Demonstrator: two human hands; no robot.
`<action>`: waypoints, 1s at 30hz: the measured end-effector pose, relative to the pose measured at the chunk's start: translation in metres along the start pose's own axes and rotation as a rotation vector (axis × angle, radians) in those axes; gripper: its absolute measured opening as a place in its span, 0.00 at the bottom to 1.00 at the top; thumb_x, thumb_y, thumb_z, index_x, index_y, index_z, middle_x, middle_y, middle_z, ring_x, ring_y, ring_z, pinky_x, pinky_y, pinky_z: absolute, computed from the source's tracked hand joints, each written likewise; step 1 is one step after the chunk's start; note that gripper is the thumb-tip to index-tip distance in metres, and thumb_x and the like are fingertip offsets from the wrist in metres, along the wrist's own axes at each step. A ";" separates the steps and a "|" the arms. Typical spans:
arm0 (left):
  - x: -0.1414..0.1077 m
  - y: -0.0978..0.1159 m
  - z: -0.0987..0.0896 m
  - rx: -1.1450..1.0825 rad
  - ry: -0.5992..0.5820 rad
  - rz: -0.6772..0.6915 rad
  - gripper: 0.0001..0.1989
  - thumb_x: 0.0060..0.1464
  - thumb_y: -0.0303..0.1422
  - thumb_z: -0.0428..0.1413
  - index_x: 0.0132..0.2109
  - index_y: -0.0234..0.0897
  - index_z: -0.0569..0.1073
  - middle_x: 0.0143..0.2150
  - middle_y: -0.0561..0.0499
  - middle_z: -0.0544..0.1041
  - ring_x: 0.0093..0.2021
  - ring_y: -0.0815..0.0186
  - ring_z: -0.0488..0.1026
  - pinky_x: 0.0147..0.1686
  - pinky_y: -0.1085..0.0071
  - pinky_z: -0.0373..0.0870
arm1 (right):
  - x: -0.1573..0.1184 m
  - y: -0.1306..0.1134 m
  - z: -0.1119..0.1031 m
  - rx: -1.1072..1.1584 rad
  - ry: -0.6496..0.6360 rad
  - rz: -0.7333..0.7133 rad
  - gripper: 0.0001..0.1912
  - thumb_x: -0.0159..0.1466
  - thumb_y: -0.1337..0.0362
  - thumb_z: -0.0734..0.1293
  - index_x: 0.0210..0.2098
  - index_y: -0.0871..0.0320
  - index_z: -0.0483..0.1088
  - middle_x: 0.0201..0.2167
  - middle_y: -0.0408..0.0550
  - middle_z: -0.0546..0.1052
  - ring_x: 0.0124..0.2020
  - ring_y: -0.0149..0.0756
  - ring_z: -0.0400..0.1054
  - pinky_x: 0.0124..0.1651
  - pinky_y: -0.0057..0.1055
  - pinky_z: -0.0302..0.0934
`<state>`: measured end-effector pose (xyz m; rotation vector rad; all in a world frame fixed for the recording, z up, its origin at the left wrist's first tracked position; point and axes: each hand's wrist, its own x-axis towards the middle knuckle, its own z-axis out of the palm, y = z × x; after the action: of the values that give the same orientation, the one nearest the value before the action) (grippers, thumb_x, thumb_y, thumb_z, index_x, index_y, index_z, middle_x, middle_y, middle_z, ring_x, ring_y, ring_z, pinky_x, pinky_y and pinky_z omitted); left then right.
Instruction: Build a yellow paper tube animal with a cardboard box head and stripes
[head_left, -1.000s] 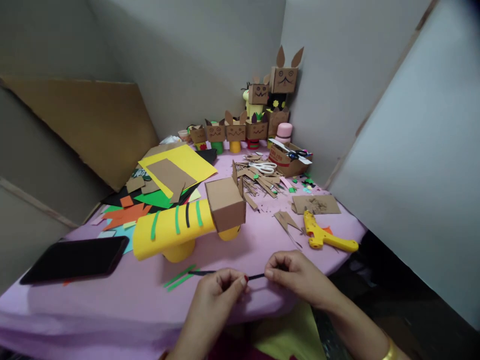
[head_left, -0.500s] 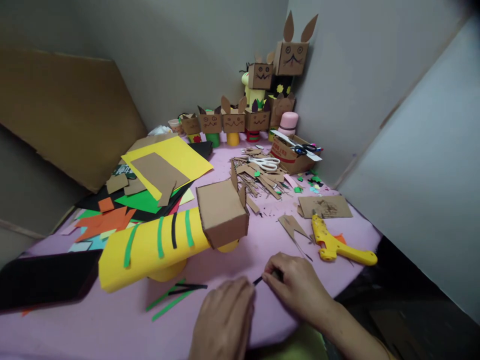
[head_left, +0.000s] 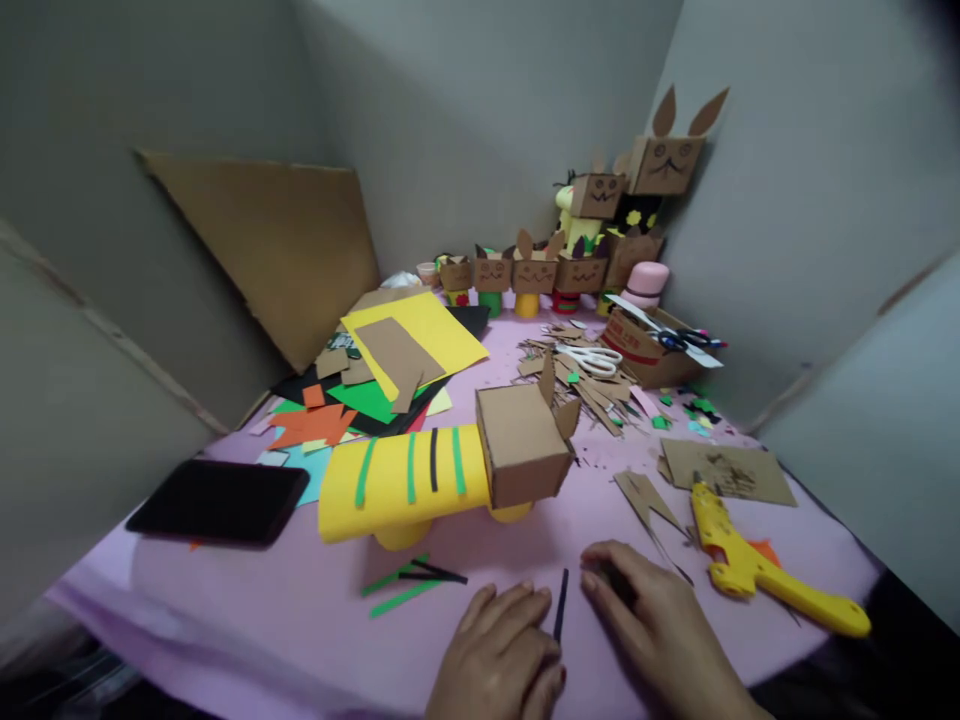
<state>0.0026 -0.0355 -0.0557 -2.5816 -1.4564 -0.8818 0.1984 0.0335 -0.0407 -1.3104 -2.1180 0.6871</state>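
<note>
My left hand (head_left: pixel 499 650) lies fairly flat on the pink table cover, its fingers stretched out beside the lower end of a thin black paper strip (head_left: pixel 561 606). On the strip's other side, my right hand (head_left: pixel 652 620) rests with thumb and forefinger curled close together; whatever may be inside is hidden. A yellow paper animal body (head_left: pixel 397 480) with green and black stripes stands ahead of my hands. Its head is a cardboard box (head_left: pixel 521 440) with pointed cardboard ears. Loose green strips (head_left: pixel 409 598) and black strips (head_left: pixel 435 572) lie left of my left hand.
A yellow glue gun (head_left: pixel 765 575) lies at the right near a cardboard piece (head_left: pixel 727 470). White scissors (head_left: pixel 592 360) sit on cardboard scraps. A phone (head_left: pixel 221 500) and coloured paper (head_left: pixel 412 345) are at left. Cardboard-headed figures (head_left: pixel 536 270) and an open box (head_left: pixel 645 350) stand behind.
The view has shifted, so the table things appear farther right. My hands have moved apart, and the black strip now lies upright in view between them, out of my right fingers.
</note>
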 end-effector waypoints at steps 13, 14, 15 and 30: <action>-0.015 0.002 -0.011 -0.152 0.043 -0.191 0.09 0.54 0.24 0.53 0.41 0.41 0.72 0.47 0.49 0.79 0.48 0.65 0.75 0.48 0.71 0.72 | -0.005 -0.006 0.027 -0.218 -0.057 -0.216 0.08 0.64 0.67 0.59 0.37 0.53 0.70 0.34 0.48 0.77 0.36 0.41 0.75 0.34 0.31 0.69; -0.018 0.002 -0.013 -0.174 0.040 -0.202 0.09 0.54 0.24 0.52 0.41 0.41 0.71 0.45 0.50 0.79 0.47 0.66 0.75 0.47 0.72 0.72 | -0.004 -0.003 0.025 -0.239 -0.057 -0.192 0.08 0.65 0.65 0.59 0.37 0.53 0.70 0.34 0.48 0.77 0.36 0.42 0.75 0.34 0.33 0.69; -0.022 0.003 -0.015 -0.194 0.039 -0.215 0.09 0.55 0.23 0.51 0.40 0.40 0.71 0.44 0.50 0.79 0.46 0.67 0.75 0.46 0.74 0.72 | -0.004 -0.002 0.023 -0.239 -0.050 -0.168 0.09 0.65 0.64 0.59 0.37 0.53 0.71 0.35 0.49 0.76 0.35 0.43 0.75 0.34 0.34 0.68; -0.027 0.018 -0.035 -0.862 0.330 -0.873 0.15 0.55 0.47 0.52 0.38 0.39 0.68 0.26 0.56 0.69 0.24 0.70 0.66 0.24 0.76 0.64 | 0.009 -0.088 0.055 0.936 -0.138 0.265 0.17 0.58 0.53 0.66 0.37 0.61 0.70 0.19 0.37 0.67 0.17 0.26 0.57 0.20 0.23 0.50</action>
<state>-0.0093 -0.0769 -0.0354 -1.8517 -2.4967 -2.3185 0.1021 -0.0009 -0.0193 -0.9961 -1.3714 1.6541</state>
